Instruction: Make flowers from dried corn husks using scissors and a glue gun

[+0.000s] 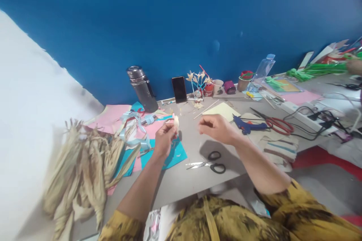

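Presently, one pale round piece point(176, 121), small and thick-rimmed, is held between the thumb and fingers of the left hand point(165, 135), above a blue sheet point(177, 154). Risk, as judged: should the pinch be loosened, the piece could be dropped or rolled away, its rim being gripped only at the fingertips.

One right hand point(215, 126), raised, well apart from the left; fingers curled inward. Whether anything fine is pinched there cannot be told.

One pair of black-handled scissors point(208, 163), lying on the grey table point(183, 182) below the hands, blades towards the left. Hazard: the forearms could be caught or the scissors nudged if a low sweep were made.

One length of pale blue ribbon point(144, 144), looped over paper and beside dried husks point(93, 162). Fault foreseen: loops snagged, papers dragged along with them.

One blue glue gun point(250, 125), near the right forearm, beside red-handled scissors point(273, 121). Whether it is heated cannot be seen; if hot, skin could be burned by a careless reach.
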Motion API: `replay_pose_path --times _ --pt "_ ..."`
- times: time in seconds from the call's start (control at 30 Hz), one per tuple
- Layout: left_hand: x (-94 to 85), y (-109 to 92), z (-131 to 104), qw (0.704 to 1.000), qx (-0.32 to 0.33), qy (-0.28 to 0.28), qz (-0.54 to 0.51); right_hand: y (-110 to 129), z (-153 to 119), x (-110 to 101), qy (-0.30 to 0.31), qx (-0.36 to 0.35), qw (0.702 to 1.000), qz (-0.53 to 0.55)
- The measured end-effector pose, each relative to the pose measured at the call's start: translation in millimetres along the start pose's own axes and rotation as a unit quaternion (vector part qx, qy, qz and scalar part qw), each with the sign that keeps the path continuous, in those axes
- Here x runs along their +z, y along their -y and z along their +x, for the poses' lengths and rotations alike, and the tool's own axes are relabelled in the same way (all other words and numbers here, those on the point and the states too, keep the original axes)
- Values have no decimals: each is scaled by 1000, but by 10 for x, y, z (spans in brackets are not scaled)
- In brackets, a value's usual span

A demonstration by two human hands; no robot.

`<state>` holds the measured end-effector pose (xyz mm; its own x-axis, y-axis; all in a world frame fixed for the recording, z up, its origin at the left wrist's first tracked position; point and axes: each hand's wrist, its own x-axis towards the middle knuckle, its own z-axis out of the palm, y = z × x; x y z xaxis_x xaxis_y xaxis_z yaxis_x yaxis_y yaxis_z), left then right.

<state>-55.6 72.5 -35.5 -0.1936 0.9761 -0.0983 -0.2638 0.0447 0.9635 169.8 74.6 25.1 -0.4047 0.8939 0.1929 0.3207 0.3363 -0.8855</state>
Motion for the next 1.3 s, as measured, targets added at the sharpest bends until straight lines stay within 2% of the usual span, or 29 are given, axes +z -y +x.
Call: replay_pose_path --times 0.07,0.13,0.27,0.43,0.6,0.67,0.73,0.8,0.87,0.93,1.0,1.17,1.3 --pt "5 -32 -6 999 -16 -2 -38 31 -282 -94 59 3 989 -135" --pt "4 -58 -8 996 -42 -5 -80 -40 -530 -113 127 4 960 -249" --pt "-9 -75 3 989 -71 -4 -132 -272 -789 -33 201 46 923 -325" --pt "-48 -38 46 989 -55 0 -136 -367 -804 22 202 56 920 -332" --pt "-91 -7 72 988 -54 4 -143 -370 -812 -36 192 51 927 -318" --pt "-103 -8 75 988 -54 1 -146 -405 -843 -76 176 62 941 -282" --pt "-109 -13 75 988 -55 -1 -141 -460 -875 -110 155 103 958 -219" --pt "-108 -13 71 989 -55 -2 -137 -523 -893 -128 133 166 970 -119" --pt "-97 -8 64 989 -52 -1 -136 -577 -892 -121 108 218 970 24" --pt "-80 -1 55 990 -46 3 -134 -614 -874 -92 86 233 954 169" --pt "-62 2 43 992 -37 5 -123 -636 -842 -47 75 220 935 268" --pt "-51 4 17 997 -20 11 -79 -627 -694 111 56 211 900 377" --pt "-34 -15 -26 998 -35 26 -44 -513 -513 240 65 194 843 497"
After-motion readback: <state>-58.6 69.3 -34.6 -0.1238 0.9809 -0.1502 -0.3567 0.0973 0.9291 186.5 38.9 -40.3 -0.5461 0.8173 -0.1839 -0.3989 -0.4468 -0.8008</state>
